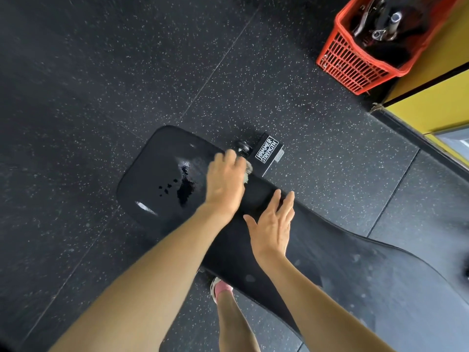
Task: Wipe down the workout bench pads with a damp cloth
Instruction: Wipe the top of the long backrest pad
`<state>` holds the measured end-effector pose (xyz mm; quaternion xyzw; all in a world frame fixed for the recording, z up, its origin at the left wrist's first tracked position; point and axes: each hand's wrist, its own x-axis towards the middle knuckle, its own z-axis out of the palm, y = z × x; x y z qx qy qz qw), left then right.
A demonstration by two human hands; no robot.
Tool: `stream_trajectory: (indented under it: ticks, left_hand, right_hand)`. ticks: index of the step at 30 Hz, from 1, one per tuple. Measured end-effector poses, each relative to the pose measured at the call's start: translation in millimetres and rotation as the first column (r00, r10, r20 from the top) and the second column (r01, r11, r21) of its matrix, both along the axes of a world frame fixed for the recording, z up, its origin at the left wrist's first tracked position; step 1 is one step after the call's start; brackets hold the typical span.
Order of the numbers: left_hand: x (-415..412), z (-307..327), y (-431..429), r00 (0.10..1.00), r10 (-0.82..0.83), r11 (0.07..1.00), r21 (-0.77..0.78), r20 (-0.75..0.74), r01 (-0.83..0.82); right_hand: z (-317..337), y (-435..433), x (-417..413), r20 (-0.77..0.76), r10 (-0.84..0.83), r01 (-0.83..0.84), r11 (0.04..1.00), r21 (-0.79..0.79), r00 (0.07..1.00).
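The black workout bench runs from the centre to the lower right. Its seat pad (154, 168) shows wet, shiny patches (186, 186) near the middle. My left hand (225, 181) lies palm-down on the seat pad's right edge, motion-blurred, with its fingers curled over a pale cloth (248, 172) that only peeks out beyond the fingertips. My right hand (272, 222) rests flat on the narrow start of the long back pad (342, 270), fingers straight and spread, holding nothing.
A black frame block labelled Hammer Strength (266, 152) and a round knob (242, 146) sit just past the cloth. A red plastic basket (347, 64) of metal parts stands by the yellow wall (431, 97). My leg and pink shoe (220, 288) stand beside the bench on speckled rubber flooring.
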<state>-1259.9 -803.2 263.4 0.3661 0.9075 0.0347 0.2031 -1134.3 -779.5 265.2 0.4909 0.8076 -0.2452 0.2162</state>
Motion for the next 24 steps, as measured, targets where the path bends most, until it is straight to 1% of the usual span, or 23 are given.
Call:
stream_trajectory:
  ticks: [1, 3, 4, 5, 6, 7, 9, 10, 11, 12, 13, 14, 16, 17, 18, 19, 20, 22, 24]
  left_hand:
    - [13, -1, 5, 0.989, -0.142, 0.99, 0.029, 0.038, 0.141]
    - [20, -2, 2, 0.9, -0.429, 0.902, 0.078, 0.071, 0.424]
    - [11, -3, -2, 0.859, -0.508, 0.86, 0.083, 0.062, 0.503]
    - [-2, -5, -7, 0.847, -0.531, 0.847, 0.058, 0.035, 0.529]
    - [-16, -8, -13, 0.869, -0.495, 0.869, 0.014, 0.005, 0.495]
    - [-30, -10, -20, 0.906, -0.422, 0.907, -0.022, -0.025, 0.422]
    - [-45, -11, -30, 0.971, -0.227, 0.973, -0.071, -0.081, 0.222]
    - [-41, -11, -31, 0.986, -0.133, 0.99, -0.062, -0.103, 0.127]
    - [-32, -10, -26, 0.993, -0.054, 0.998, -0.021, -0.105, 0.052]
    - [-21, -9, -20, 0.997, -0.013, 0.999, 0.04, -0.072, 0.016]
    - [-12, -9, -12, 0.999, -0.034, 0.994, 0.102, -0.038, 0.038]
    - [-4, -10, -6, 0.991, -0.133, 0.982, 0.136, -0.001, 0.132]
    - [-1, -8, 0, 0.918, -0.392, 0.911, 0.168, 0.06, 0.378]
    - [-7, -8, 0, 0.876, -0.477, 0.871, 0.17, 0.074, 0.461]
    - [-19, -9, -3, 0.85, -0.523, 0.846, 0.16, 0.06, 0.509]
    - [-33, -10, -9, 0.851, -0.524, 0.846, 0.14, 0.039, 0.515]
    - [-49, -10, -19, 0.872, -0.488, 0.868, 0.122, 0.036, 0.481]
    - [-87, -10, -45, 0.92, -0.39, 0.919, 0.083, 0.035, 0.386]
    - [-125, -12, -72, 0.953, -0.302, 0.951, 0.079, 0.017, 0.3]
  right_hand:
    - [1, -1, 1, -0.001, -0.054, 0.054, 0.999, -0.007, 0.999]
    - [1, -4, 0, 0.002, -0.115, 0.115, 0.993, -0.015, 0.993]
    - [1, -5, -1, 0.004, -0.122, 0.122, 0.992, -0.013, 0.992]
    - [1, -5, -3, 0.007, -0.121, 0.121, 0.993, -0.008, 0.993]
    - [1, -5, -5, 0.007, -0.118, 0.118, 0.993, 0.0, 0.993]
    - [1, -5, -7, 0.004, -0.12, 0.12, 0.993, 0.007, 0.993]
    - [0, -7, -11, -0.001, -0.144, 0.144, 0.989, 0.018, 0.99]
    - [0, -10, -13, 0.001, -0.155, 0.155, 0.988, 0.024, 0.988]
    - [1, -12, -17, 0.003, -0.166, 0.166, 0.986, 0.031, 0.986]
    - [0, -15, -20, 0.005, -0.176, 0.175, 0.984, 0.035, 0.984]
    - [0, -18, -24, 0.008, -0.185, 0.185, 0.982, 0.035, 0.983]
    - [0, -21, -28, 0.013, -0.195, 0.194, 0.98, 0.036, 0.981]
    - [-1, -28, -35, 0.024, -0.217, 0.216, 0.975, 0.053, 0.976]
    - [-2, -32, -38, 0.026, -0.235, 0.233, 0.97, 0.064, 0.972]
    - [-2, -37, -42, 0.027, -0.26, 0.257, 0.963, 0.074, 0.965]
    - [-2, -42, -46, 0.029, -0.287, 0.284, 0.956, 0.081, 0.958]
    - [-2, -48, -52, 0.032, -0.308, 0.304, 0.949, 0.086, 0.951]
    - [-2, -61, -68, 0.024, -0.347, 0.345, 0.935, 0.08, 0.937]
    - [-3, -72, -89, -0.009, -0.38, 0.379, 0.923, 0.067, 0.925]
